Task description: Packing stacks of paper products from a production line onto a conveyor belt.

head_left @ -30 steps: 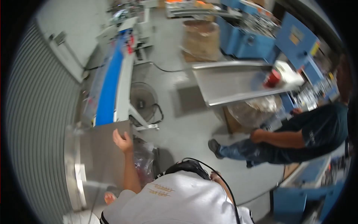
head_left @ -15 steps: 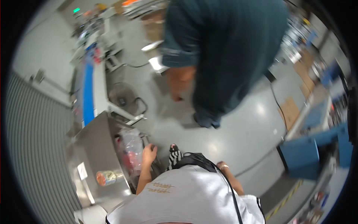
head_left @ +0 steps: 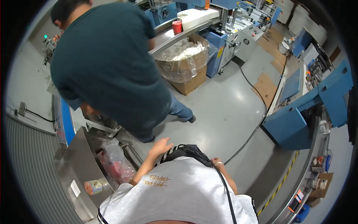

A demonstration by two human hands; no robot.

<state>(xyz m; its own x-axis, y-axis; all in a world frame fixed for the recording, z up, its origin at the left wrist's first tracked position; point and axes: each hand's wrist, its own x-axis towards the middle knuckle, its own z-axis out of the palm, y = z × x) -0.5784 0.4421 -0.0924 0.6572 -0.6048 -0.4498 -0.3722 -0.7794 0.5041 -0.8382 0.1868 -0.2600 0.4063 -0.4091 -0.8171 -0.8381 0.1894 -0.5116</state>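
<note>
My left hand [head_left: 161,146] hangs in the air in front of my waist, fingers stretched out and holding nothing. Nearest to it on the left is a clear plastic bag with reddish contents [head_left: 116,160], beside a metal-topped table [head_left: 71,158]. A jar with an orange end [head_left: 95,186] lies on that table. By my right hip is my right hand [head_left: 217,161], close to a black cable [head_left: 220,175]; its fingers are too small and partly hidden to read.
A co-worker in a dark green shirt [head_left: 108,67] stands ahead left, leaning toward the blue conveyor belt [head_left: 67,121]. Beyond is a carton lined with plastic [head_left: 190,76]. Blue machines [head_left: 291,130] stand on the right. A black cable [head_left: 257,128] crosses the grey floor.
My view has turned right and up, showing the carton and machines. The co-worker has shifted to the left of the picture and shows their back. My left hand has stretched its fingers out.
</note>
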